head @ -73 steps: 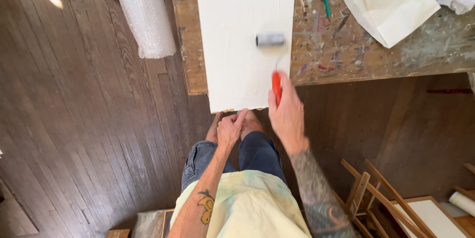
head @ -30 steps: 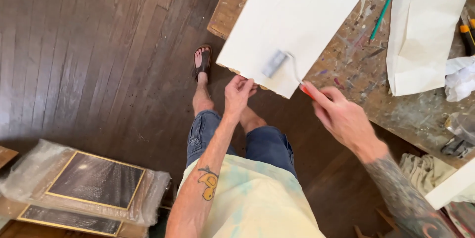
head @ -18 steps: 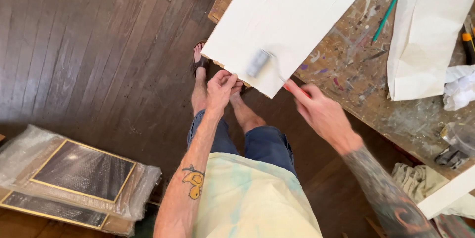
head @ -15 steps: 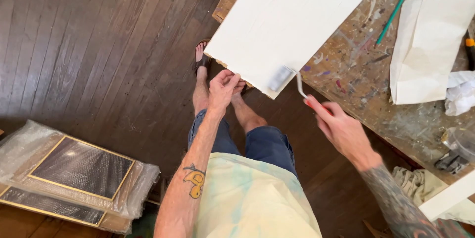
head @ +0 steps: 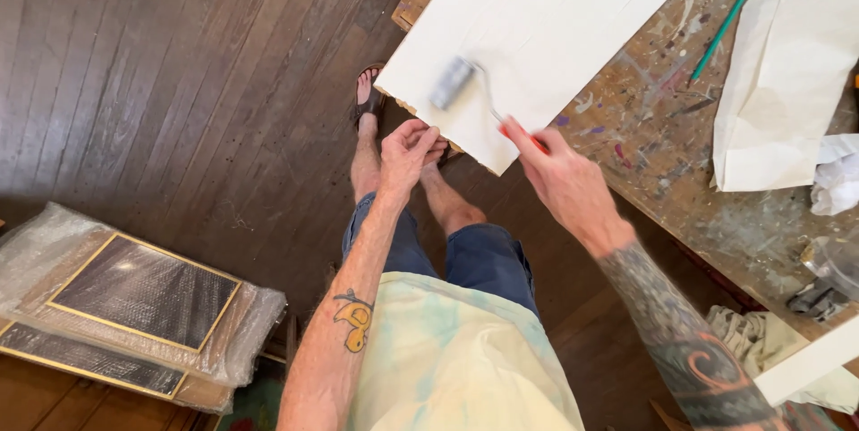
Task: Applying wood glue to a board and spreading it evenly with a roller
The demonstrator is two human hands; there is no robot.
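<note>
From the head camera, we see our right hand closed around the red handle of a small paint roller, whose grey sleeve rests on the white board near its lower corner. Our left hand has its fingers curled at the board's near edge, though we cannot tell whether it grips. The board lies on the paint-spattered surface, overhanging the dark wooden floor.
</note>
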